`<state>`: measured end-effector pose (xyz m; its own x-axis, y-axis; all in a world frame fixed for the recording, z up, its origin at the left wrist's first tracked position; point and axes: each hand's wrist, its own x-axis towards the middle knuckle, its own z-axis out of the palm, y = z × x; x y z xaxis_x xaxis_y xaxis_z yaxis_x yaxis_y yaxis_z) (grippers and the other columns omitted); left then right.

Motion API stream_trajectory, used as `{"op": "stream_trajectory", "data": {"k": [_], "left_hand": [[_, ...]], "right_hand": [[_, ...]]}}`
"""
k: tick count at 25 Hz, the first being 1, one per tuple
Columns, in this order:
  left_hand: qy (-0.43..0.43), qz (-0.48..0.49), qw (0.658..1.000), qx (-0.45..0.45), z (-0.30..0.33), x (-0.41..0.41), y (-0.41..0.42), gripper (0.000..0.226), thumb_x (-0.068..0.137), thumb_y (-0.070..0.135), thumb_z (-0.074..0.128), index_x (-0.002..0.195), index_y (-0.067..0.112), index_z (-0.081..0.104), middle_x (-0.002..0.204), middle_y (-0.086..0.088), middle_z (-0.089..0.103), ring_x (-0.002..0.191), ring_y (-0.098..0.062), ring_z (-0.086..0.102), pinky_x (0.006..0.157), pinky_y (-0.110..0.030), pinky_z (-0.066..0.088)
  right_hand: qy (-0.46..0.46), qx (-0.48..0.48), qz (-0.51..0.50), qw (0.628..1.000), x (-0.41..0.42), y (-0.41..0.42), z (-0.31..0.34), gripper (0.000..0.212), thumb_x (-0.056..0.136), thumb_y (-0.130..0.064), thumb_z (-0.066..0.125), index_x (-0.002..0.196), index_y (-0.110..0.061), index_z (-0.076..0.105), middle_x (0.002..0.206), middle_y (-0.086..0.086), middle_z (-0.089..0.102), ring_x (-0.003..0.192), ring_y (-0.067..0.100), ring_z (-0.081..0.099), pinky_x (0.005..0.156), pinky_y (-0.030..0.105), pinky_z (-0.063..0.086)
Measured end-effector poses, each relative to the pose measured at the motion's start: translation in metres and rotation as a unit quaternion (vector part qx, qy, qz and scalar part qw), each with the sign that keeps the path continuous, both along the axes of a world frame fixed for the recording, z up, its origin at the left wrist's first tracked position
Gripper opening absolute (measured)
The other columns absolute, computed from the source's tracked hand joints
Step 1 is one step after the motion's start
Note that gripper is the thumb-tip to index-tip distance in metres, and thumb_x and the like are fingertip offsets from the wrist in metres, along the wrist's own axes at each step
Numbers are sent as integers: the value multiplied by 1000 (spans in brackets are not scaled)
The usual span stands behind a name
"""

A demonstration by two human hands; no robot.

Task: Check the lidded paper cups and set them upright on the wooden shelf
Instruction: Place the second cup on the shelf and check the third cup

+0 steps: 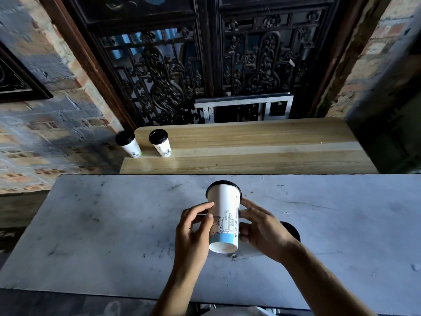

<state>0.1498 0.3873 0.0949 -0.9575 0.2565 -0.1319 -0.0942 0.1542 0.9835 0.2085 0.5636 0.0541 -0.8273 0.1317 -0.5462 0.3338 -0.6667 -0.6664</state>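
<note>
A white paper cup (225,210) with a black lid, line drawings and a blue band near its base is held above the grey table, tilted so its base faces me and its lid points away. My left hand (196,229) grips its left side and my right hand (262,229) its right side. Another cup's black lid (292,231) shows behind my right hand; its body is hidden. Two lidded cups (129,143) (160,142) stand upright at the left end of the wooden shelf (262,144).
The grey marble table (102,224) lies in front of me, with the shelf just beyond its far edge. A dark carved wooden screen (205,65) rises behind the shelf. Brick walls (45,133) flank both sides.
</note>
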Motion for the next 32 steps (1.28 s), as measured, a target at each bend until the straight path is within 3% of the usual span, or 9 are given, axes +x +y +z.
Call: {"op": "stream_trajectory", "data": {"k": [2, 6, 9, 13, 18, 23, 26, 29, 32], "left_hand": [[-13, 3, 1000, 0, 1, 0, 0, 32, 95, 8, 69, 99, 38, 77, 112, 4, 75, 102, -11, 70, 80, -21, 53], [-17, 6, 1000, -8, 3, 2, -1, 13, 94, 14, 72, 100, 25, 72, 98, 15, 77, 92, -5, 72, 72, -16, 56], [-22, -11, 1000, 4, 4, 4, -1, 22, 85, 29, 79, 103, 22, 68, 99, 14, 78, 91, -3, 73, 73, -18, 58], [-25, 1, 1000, -2, 3, 5, -1, 14, 90, 18, 77, 100, 19, 67, 93, 17, 78, 83, 2, 73, 71, -16, 56], [-25, 6, 1000, -10, 0, 1, -2, 11, 97, 5, 65, 101, 14, 70, 93, 10, 79, 82, -3, 73, 76, -30, 59], [-27, -3, 1000, 4, -2, 3, -1, 12, 94, 15, 65, 99, 23, 73, 92, 10, 80, 84, -8, 74, 71, -25, 59], [11, -8, 1000, -14, -2, 3, -4, 33, 96, 1, 62, 106, 30, 74, 102, 6, 77, 88, -8, 73, 80, -30, 61], [81, -22, 995, -50, 8, 4, -6, 51, 92, -13, 59, 109, 33, 77, 104, -6, 67, 85, 2, 68, 73, -9, 51], [82, -22, 995, -49, 7, 1, -6, 56, 90, -15, 58, 107, 35, 77, 102, -8, 67, 86, 1, 67, 73, -8, 50]], "right_hand": [[12, 1, 10, 1000, 0, 1, 0, 47, 90, -17, 63, 136, -24, 65, 116, 20, 63, 79, 31, 50, 66, 37, 43], [23, -12, 10, 1000, -1, 1, -2, 42, 102, -10, 46, 138, -26, 62, 113, 24, 66, 100, 40, 54, 82, 45, 48], [25, -9, 2, 1000, -2, 2, 0, 50, 101, 1, 38, 139, -24, 59, 99, 21, 70, 96, 39, 53, 75, 42, 48], [32, 4, 5, 999, 0, 2, 1, 55, 99, 4, 48, 144, -28, 55, 102, 23, 70, 97, 39, 51, 74, 42, 47], [62, -24, 39, 997, 4, 2, 8, 54, 92, -24, 68, 144, -38, 58, 128, 28, 64, 104, 38, 46, 89, 49, 39], [110, -36, 75, 990, 6, -2, 20, 55, 93, -32, 62, 147, -33, 55, 102, 10, 64, 73, 22, 39, 60, 28, 45], [99, -34, 63, 992, 6, -1, 21, 58, 89, -26, 64, 146, -32, 55, 91, 7, 67, 60, 18, 41, 52, 28, 45], [76, -24, 38, 996, 8, -1, 20, 62, 88, -24, 69, 147, -34, 52, 91, 9, 71, 54, 18, 47, 50, 30, 46], [68, -10, 33, 997, 7, -2, 19, 61, 86, -26, 73, 144, -31, 54, 104, 15, 72, 57, 21, 50, 50, 30, 48]]}}
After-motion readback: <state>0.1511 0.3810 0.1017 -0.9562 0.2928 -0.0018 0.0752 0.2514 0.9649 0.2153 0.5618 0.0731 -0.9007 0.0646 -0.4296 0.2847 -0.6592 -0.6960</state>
